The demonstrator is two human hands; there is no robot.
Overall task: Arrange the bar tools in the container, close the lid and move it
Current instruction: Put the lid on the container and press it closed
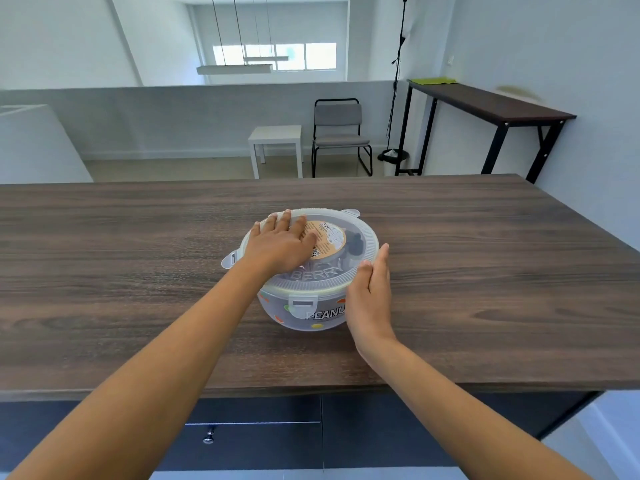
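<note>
While the round translucent container [304,306] sits near the middle of the dark wood-grain table [485,271], its clear lid [360,258] lies across the rim, and both hands are on it. The left hand [280,244] lies flat and open, palm down, on the lid's 9 o'clock half, fingers spread and pointing toward 1 o'clock, their tips reaching the round orange label [327,239] at the lid's centre. The right hand [372,296] is open too, held on edge with fingers straight, pressed against the container's side and lid rim at about 4 o'clock; it does not wrap around anything. One locking tab [303,304] at 6 o'clock is folded down over the wall; the tabs at 9 o'clock [230,259] and at 1 o'clock [350,213] stick outward, unlatched. Dark shapes show through the lid near 2 o'clock, but what they are cannot be told. Printed lettering and small coloured spots mark the container's wall. Beyond the table's far edge, at 12 o'clock, stand a small white side table [277,147] and a grey chair [341,136], just beside each other, and at 2 o'clock a long dark console table [491,105] runs along the wall with a green cloth [433,80] at its far end.
</note>
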